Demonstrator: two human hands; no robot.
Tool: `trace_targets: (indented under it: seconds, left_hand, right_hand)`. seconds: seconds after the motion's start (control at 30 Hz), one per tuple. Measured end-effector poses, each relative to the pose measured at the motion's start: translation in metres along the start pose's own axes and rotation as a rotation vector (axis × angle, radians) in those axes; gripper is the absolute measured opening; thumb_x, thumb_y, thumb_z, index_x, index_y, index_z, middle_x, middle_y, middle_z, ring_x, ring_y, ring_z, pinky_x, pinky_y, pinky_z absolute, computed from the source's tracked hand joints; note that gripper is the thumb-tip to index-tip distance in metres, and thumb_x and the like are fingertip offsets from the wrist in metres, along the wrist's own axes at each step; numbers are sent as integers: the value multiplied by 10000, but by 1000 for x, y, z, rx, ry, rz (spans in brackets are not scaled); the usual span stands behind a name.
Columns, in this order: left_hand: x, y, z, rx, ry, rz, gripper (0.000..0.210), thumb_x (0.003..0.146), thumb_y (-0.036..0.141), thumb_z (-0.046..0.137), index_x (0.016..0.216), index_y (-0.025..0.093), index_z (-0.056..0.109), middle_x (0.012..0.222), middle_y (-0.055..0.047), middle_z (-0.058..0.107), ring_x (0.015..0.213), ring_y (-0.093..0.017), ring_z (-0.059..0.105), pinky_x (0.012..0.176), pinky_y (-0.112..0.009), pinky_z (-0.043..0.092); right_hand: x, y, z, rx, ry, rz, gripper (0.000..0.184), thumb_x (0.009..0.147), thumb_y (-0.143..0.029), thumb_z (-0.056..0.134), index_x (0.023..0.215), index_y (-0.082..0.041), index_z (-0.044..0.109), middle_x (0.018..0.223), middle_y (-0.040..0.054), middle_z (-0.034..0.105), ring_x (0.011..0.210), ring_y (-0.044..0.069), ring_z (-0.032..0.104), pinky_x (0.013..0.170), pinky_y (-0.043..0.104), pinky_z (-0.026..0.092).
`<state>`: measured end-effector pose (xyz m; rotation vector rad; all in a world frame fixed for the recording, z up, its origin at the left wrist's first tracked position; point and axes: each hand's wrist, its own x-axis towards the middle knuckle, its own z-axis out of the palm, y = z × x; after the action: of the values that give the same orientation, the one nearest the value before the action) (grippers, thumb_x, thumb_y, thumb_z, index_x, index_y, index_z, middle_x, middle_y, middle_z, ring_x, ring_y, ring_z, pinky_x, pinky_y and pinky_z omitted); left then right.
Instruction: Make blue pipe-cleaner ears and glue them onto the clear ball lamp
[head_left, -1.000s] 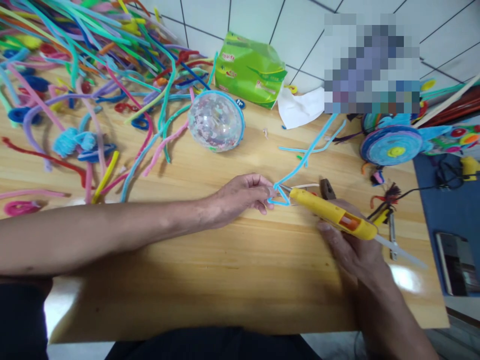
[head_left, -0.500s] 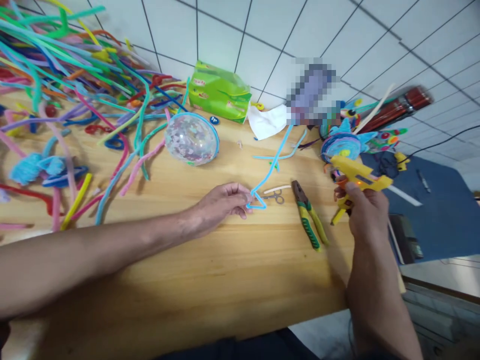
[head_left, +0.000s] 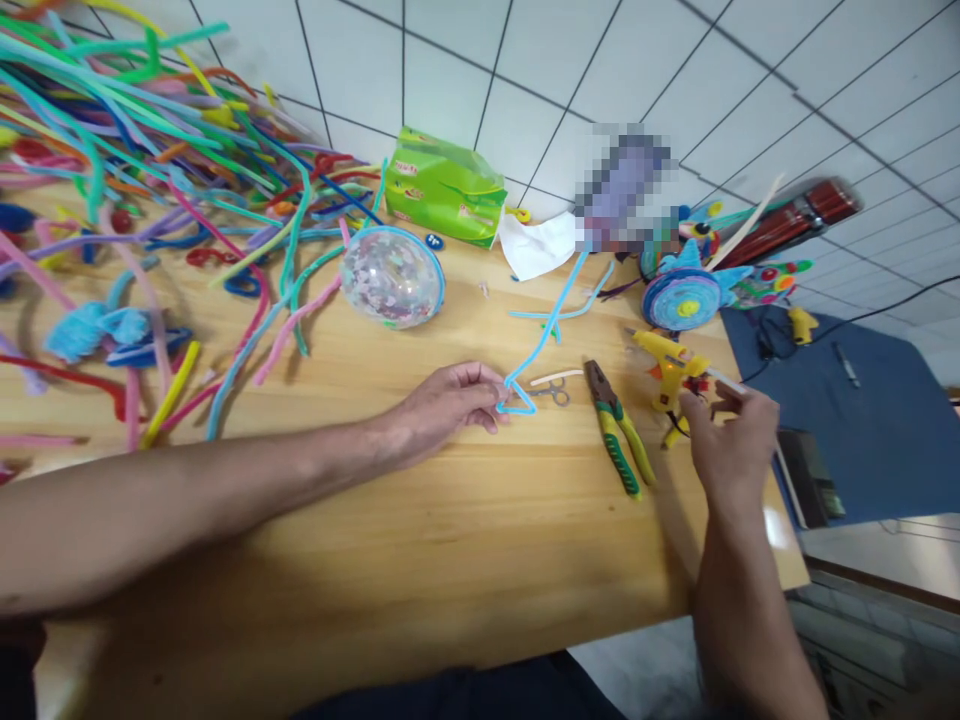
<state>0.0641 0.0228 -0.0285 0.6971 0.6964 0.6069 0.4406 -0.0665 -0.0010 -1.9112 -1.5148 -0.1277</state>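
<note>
My left hand [head_left: 465, 397] is closed, pinching a light blue pipe cleaner [head_left: 517, 405] bent into a triangle at its near end. Its long straight part runs up and away to a blurred-out patch. On the right, a yellow glue gun [head_left: 673, 365] rests on the table, a whitish glue stick poking out of its back. Just behind it, my right hand [head_left: 731, 430] has thumb and fingers apart, off the handle. Pliers [head_left: 619, 430] with green and yellow handles lie between the hands. Small scissors [head_left: 555, 393] are partly hidden beyond the triangle.
A tangled heap of coloured pipe cleaners [head_left: 150, 130] covers the left. Toward the wall are a clear dome [head_left: 394, 278], a green tissue pack [head_left: 446, 190] and a white tissue [head_left: 536, 245]. A blue round pipe-cleaner piece [head_left: 682, 300] stands near a blue mat [head_left: 885, 420].
My right hand has lowered the glue gun to the table and let go of it. My left hand still holds the blue pipe cleaner in nearly the same spot.
</note>
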Motion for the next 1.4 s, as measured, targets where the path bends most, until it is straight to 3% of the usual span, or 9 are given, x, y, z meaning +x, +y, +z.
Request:
trace_targets:
  seconds: [0.07,0.2,0.3,0.4,0.5,0.73,0.93,1.13,1.4]
  left_hand:
    - [0,1,1,9,-7,-3,214,781,256,890,853,145,722,835,-28,751,732,-125,697,701,-262,551]
    - [-2,2,2,8,3,4,190,786,230,870,835,149,705,818,-21,754,703,-116,690,707,-261,559]
    - [-3,2,2,19,10,19,187,784,239,870,836,147,716,832,-25,755,726,-122,698,708,-261,557]
    - [-3,1,1,36,3,25,173,782,227,866,849,143,730,840,-27,755,744,-126,704,712,-259,554]
    - [-2,1,1,39,-5,17,160,785,215,856,844,140,727,820,-25,751,732,-125,701,703,-257,549]
    - [-1,1,1,53,42,-16,142,775,187,835,836,129,722,806,-21,752,706,-123,714,701,-259,555]
    - [-2,4,5,53,57,-23,91,801,153,801,819,130,715,794,-16,755,691,-117,712,695,-256,556]
    - [-1,5,6,47,70,-37,73,807,135,790,807,129,718,783,-3,757,671,-108,717,678,-243,557]
    - [1,2,2,19,29,-8,87,825,161,805,821,128,725,778,-23,765,664,-107,705,664,-234,557]
  right_hand:
    - [-17,-39,-5,-65,87,46,277,931,-481,793,1093,-260,758,963,62,740,789,258,660,697,408,545]
    - [-33,-116,10,73,-184,-115,151,973,-397,760,1039,-262,761,918,23,771,819,221,707,779,379,590]
    - [-28,-134,27,78,-143,-190,99,990,-356,724,1016,-262,736,902,26,758,818,214,700,779,377,588]
    - [-20,-111,36,10,-110,-173,125,971,-368,711,1010,-249,712,925,40,744,849,229,689,813,406,587]
    - [-13,-67,36,-136,-88,-97,306,913,-423,737,1132,-212,701,1114,117,751,988,286,683,908,493,584]
    - [1,4,45,-351,-245,-89,487,905,-452,673,1305,-175,699,1215,198,768,1063,359,671,987,553,558]
    - [13,15,46,-442,-326,-146,474,998,-381,486,1338,-128,697,1180,245,783,1103,404,692,1004,565,538]
    - [24,17,37,-256,-285,59,411,1016,-575,483,1088,-224,685,1017,170,774,908,321,689,819,443,531]
    - [26,8,33,-181,-282,180,374,953,-587,547,1031,-236,650,1047,150,760,906,304,681,838,471,540]
